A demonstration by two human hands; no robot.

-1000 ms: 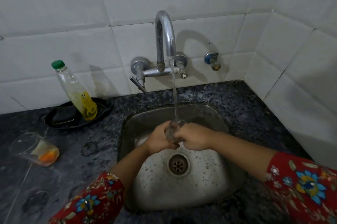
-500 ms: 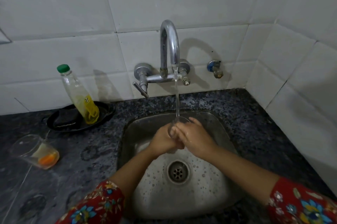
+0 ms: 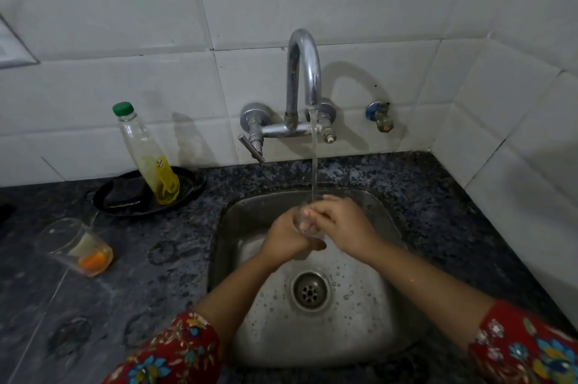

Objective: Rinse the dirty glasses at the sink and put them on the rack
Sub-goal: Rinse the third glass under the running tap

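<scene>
A small clear glass [image 3: 305, 221] is upright under the running stream from the chrome tap [image 3: 305, 71], over the steel sink [image 3: 375, 336]. My left hand [image 3: 283, 236] wraps around its left side and base. My right hand [image 3: 344, 227] covers its right side, with fingers over the rim. Most of the glass is hidden between my hands. A second glass [image 3: 78, 246] with orange and white residue stands on the dark counter to the left of the sink. No rack is in view.
A black dish [image 3: 187, 193] at the back left holds a dark scrubber [image 3: 123, 193] and a green-capped bottle of yellow liquid [image 3: 150, 158]. White tiled walls close the back and right. The speckled granite counter [image 3: 438, 211] surrounds the sink. A small valve [image 3: 380, 116] sits right of the tap.
My right hand has opened from a fist and its fingers now lie over the glass rim. The glass stays under the stream. The camera view has tilted up slightly.
</scene>
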